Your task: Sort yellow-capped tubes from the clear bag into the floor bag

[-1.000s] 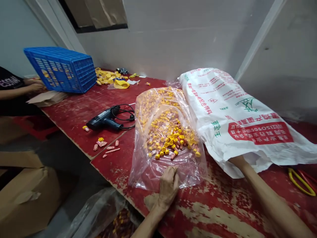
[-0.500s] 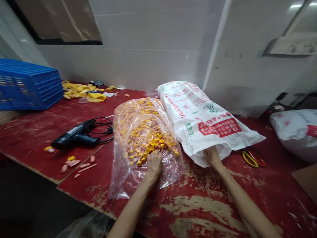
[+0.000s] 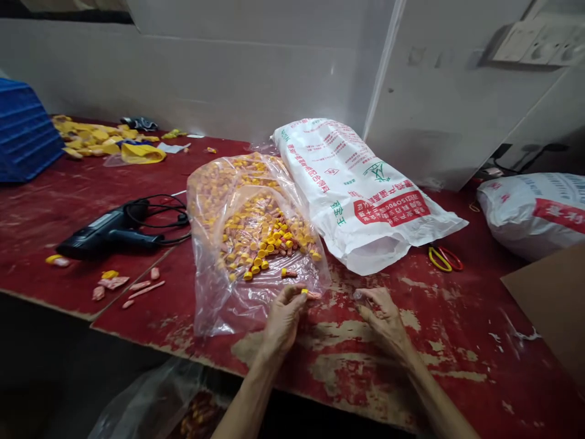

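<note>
The left hand (image 3: 284, 321) is closed in a pinch, and its fingertips (image 3: 299, 294) hold a small pink tube with a yellow cap (image 3: 311, 294), just past the front edge of the clear plastic bag (image 3: 211, 299). The right hand (image 3: 382, 317) is near, on the right of the left hand, and its fingers (image 3: 368, 300) curl around something small and transparent (image 3: 359, 295), but I cannot tell if they really grip it. The bag lies on a worn red board table (image 3: 457, 329) ahead of the left hand, and it holds a loose pile of many capped tubes (image 3: 265, 244). One more capped tube (image 3: 289, 273) lies alone on the bag, close to the fingers. Each piece seems light and rather stiff, but it is so small and smooth that it may slip easily. The best hold is probably a two-finger pinch on the cap or the tube's middle, without strong pressure. Ahead of the right hand lies a white woven sack (image 3: 351, 189) with red print, and far on the left of the bag is a black heat gun (image 3: 107, 231).
</note>
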Demonstrator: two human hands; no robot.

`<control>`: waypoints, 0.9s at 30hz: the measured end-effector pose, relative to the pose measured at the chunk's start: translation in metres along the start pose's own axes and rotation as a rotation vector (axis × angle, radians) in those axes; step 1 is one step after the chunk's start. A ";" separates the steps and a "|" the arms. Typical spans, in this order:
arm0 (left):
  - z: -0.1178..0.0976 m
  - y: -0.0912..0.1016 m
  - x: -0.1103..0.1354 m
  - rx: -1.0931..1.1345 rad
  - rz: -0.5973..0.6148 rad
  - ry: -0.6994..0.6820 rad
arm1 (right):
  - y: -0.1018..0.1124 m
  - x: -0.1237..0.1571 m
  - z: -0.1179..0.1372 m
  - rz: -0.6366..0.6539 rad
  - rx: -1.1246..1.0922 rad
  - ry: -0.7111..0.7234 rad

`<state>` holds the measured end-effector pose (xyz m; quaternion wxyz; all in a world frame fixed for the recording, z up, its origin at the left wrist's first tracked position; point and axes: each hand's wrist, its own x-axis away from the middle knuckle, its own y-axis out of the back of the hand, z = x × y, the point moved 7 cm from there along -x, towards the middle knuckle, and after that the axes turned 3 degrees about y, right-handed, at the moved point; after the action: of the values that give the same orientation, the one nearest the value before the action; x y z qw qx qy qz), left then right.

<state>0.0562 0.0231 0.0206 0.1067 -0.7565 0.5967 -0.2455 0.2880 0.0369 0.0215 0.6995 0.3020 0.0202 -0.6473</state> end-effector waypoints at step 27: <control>0.067 -0.004 0.068 -0.230 -0.076 -0.052 | -0.059 0.055 0.027 0.158 -0.298 -0.290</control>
<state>0.1043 -0.0492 -0.0186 0.0254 -0.7920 0.5888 -0.1597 0.2332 -0.0227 -0.0028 0.7805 0.0998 -0.0087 -0.6171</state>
